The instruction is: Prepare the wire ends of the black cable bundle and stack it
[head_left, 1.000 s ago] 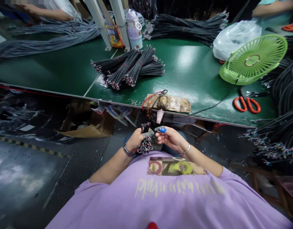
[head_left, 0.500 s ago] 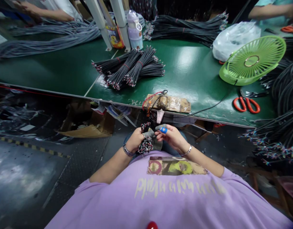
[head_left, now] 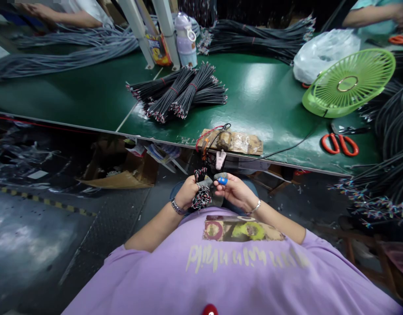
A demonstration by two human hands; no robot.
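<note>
My left hand [head_left: 188, 191] is wrapped round a bundle of short black cables [head_left: 202, 199], whose stripped red, white and black wire ends stick out on both sides of the fist. A grey cover sits on the left thumb. Close beside it, my right hand [head_left: 236, 190] is closed in a pinch, with grey and blue covers on its fingertips. Whatever lies between those fingertips is too small to make out. Just beyond the hands, a pale pink clip-like piece [head_left: 220, 159] hangs at the table edge, below a taped wooden block [head_left: 239, 142] with red and black leads.
On the green table [head_left: 263, 94] lie tied bundles of black cable [head_left: 185, 92]. To the right are a green fan [head_left: 349, 83], orange-handled scissors [head_left: 339, 144], a plastic bag [head_left: 324, 52] and long black cables [head_left: 395, 127]. A purple bottle [head_left: 185, 41] stands behind. Co-workers' arms show at both far corners.
My right hand's fingertips shift slightly beside the bundle, and the blue-covered finger turns a little. My left hand keeps its hold on the cables. The things on the table stay put.
</note>
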